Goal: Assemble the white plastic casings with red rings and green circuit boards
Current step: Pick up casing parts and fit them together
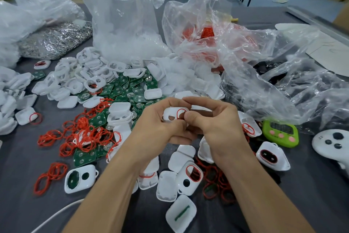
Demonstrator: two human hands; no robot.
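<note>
Grips a white plastic casing (167, 114) in the left hand (160, 127), fingers curled under it and thumb over its top edge. Pinches a red ring (177, 113) with the right hand (215, 127), thumb tip and bent forefinger closed on it right at the casing's larger opening, beside a smaller round hole. Holds the piece up above the grey table (22, 185), about mid-frame, both forearms reaching in from the bottom edge. Just below the hands, lying on the table: a casing with a red ring fitted (190, 178), plain casing halves around it, and a half with a green strip inside (181, 214). Lower left, apart from these: a casing with a green board showing through its opening (79, 178). Left of the hands: a loose heap of red rings (85, 138) tangled over green circuit boards (120, 89). Beyond that: a pile of empty white casings (90, 74) spilling from a tall clear bag of white parts (124, 15). Behind the right hand: a crumpled clear bag with red contents (204, 32). Far left: a bag of silvery metal pieces (56, 40). To the right, near the table edge: a green timer (280, 133) and, just beside it, a white controller (332, 144).
</note>
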